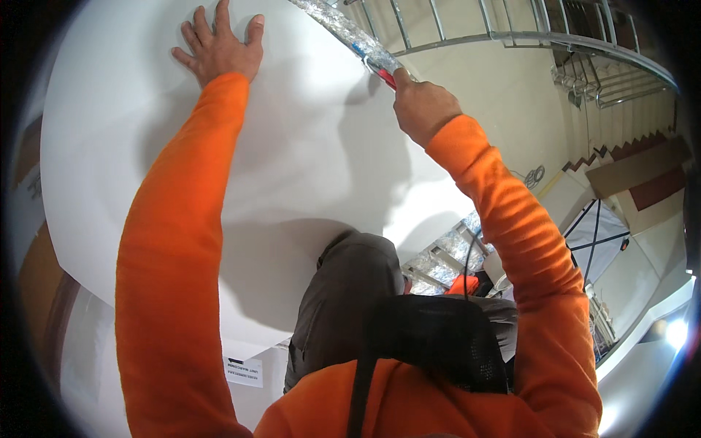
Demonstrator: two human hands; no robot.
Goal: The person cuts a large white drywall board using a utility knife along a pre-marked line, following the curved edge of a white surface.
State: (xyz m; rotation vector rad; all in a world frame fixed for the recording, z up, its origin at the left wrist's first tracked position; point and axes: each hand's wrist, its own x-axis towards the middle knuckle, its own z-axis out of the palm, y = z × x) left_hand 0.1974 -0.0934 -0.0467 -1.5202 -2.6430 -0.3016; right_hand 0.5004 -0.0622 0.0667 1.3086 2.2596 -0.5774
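Hands first, from the head view: you are pressing your left hand flat against the white board, fingers spread wide and gripping nothing, palm resting near the board's upper left part. Your right hand is clenching around a red-handled tool at the board's upper right edge; only a short red stub is showing above your knuckles, so you cannot tell what kind of tool it is. That stub is touching a silvery foil strip that is running along the board's edge toward the top of the picture.

The board is filling most of the frame, standing in front of you and between your two orange sleeves. Your bent knee in grey trousers is showing just under its lower rim, and a black mesh strap pack is hanging at your chest. More foil-wrapped rungs are showing under your right arm. Far right and below, a staircase with a metal railing is curving away, well apart from both hands.
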